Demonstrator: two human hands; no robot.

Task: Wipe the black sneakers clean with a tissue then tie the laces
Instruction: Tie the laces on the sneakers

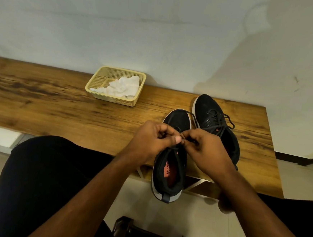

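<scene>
both hands [180,139] pinch the laces [177,148] over the near black, white-soled sneaker [168,177], its heel overhanging the table [59,110].

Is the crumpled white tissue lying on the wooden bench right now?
No, the crumpled white tissue lies inside the cream plastic mesh basket, not directly on the wooden bench.

Black sneakers [197,140] side by side

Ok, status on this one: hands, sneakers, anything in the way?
Both hands pinching laces on near sneaker. Far sneaker laced, bow loose. Tissue in basket. Nothing in the way.
</scene>
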